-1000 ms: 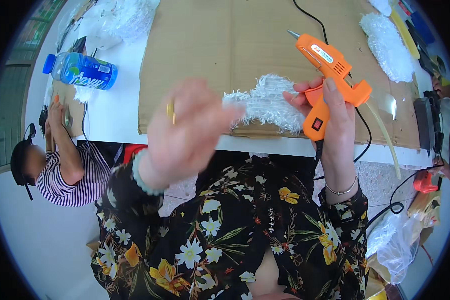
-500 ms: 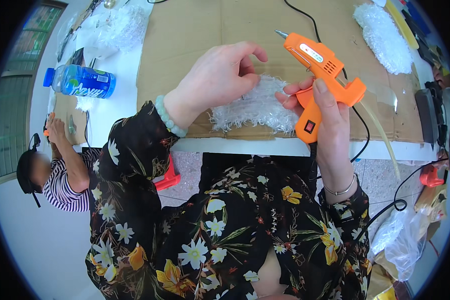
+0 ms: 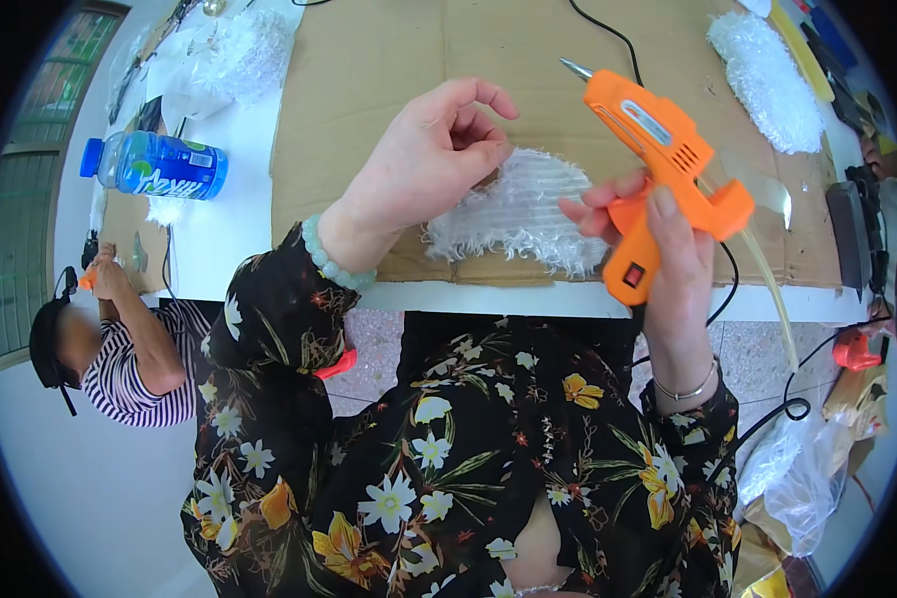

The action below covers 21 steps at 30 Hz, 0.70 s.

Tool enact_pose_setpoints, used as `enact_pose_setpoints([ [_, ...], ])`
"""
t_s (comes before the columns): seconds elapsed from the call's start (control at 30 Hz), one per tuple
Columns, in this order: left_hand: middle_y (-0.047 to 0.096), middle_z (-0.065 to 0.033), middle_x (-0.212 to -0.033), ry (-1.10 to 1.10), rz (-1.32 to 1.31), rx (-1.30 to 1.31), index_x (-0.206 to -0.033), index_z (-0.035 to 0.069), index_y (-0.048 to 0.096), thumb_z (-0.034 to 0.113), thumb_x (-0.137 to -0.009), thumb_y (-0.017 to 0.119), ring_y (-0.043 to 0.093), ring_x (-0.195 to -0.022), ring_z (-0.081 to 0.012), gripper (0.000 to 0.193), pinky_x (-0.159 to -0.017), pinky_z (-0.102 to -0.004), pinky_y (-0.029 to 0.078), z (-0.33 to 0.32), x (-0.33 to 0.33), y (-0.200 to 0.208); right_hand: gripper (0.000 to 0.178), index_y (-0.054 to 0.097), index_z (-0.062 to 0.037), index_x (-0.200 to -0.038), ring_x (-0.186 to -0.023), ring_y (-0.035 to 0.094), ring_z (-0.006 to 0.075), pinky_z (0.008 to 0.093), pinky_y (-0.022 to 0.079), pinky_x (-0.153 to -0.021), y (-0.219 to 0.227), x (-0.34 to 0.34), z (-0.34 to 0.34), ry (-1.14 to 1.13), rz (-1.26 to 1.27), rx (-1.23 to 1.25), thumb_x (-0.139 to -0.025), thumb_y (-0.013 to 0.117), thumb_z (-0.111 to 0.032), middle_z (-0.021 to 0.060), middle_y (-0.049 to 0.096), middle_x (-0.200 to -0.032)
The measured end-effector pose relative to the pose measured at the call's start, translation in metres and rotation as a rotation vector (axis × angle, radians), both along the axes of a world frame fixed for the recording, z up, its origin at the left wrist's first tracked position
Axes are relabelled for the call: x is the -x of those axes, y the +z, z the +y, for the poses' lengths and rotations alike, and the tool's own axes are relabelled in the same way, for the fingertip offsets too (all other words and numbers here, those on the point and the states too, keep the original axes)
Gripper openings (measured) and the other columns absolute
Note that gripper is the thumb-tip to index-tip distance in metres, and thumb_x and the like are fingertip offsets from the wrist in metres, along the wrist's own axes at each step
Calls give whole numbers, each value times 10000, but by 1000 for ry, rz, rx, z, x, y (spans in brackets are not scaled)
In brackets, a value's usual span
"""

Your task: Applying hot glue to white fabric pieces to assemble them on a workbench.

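Observation:
An orange glue gun is gripped by its handle in my right hand, its metal nozzle pointing up and to the left. A pale glue stick trails from its back end. On the cardboard below lies a white, shaggy, fringed fabric piece. My left hand hovers over that piece's upper left edge. Its fingers are curled, thumb and middle fingertip drawn together, the index finger bent out. Whatever the pinch may hold is too small to make out.
Brown cardboard covers the white table. A blue-capped bottle lies on the left. White shaggy material is heaped far left, and another shaggy piece lies far right. A black cord crosses the cardboard. Another person works at left.
My right hand has carried the glue gun slightly right and down, farther from my left hand. My left hand stays near the same spot, fingers still curled.

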<state>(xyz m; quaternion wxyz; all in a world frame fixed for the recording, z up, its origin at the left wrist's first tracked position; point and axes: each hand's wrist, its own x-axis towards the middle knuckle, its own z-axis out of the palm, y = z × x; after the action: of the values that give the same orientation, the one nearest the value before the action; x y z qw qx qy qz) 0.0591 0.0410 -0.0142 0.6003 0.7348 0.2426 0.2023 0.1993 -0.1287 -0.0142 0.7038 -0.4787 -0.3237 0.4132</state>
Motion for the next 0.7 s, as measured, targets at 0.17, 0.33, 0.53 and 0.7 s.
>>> enact_pose_setpoints([
  [0.17,579,2,-783,-5,7,-53,-1040,28,536,-28,-830,594,528,-709,-48,226,-638,-183,431,2,-4,-3,358,510,13,-1012,-793,595,210,411,505,-810,16,-20,-33,161,-211,48,-913,524,-331,136,584,-893],
  [0.33,576,1,-776,29,-18,-69,-1016,22,541,-34,-827,593,524,-690,-46,203,-616,-186,431,2,0,-5,326,560,18,-1026,-809,576,146,294,469,-719,26,-22,-43,290,-394,356,-896,567,-280,93,606,-917],
  [0.53,565,3,-764,37,-52,-169,-998,22,548,-48,-819,594,519,-669,-45,198,-594,-190,430,1,-3,-7,277,569,-1,-1049,-793,540,101,251,450,-712,28,-27,-33,336,-448,432,-893,587,-230,58,609,-927],
  [0.7,565,2,-767,57,-56,-167,-998,23,548,-53,-816,595,520,-667,-46,203,-593,-192,434,1,6,-5,267,574,-3,-1032,-786,526,99,250,443,-708,27,-24,-23,353,-440,425,-890,592,-229,51,606,-916],
])
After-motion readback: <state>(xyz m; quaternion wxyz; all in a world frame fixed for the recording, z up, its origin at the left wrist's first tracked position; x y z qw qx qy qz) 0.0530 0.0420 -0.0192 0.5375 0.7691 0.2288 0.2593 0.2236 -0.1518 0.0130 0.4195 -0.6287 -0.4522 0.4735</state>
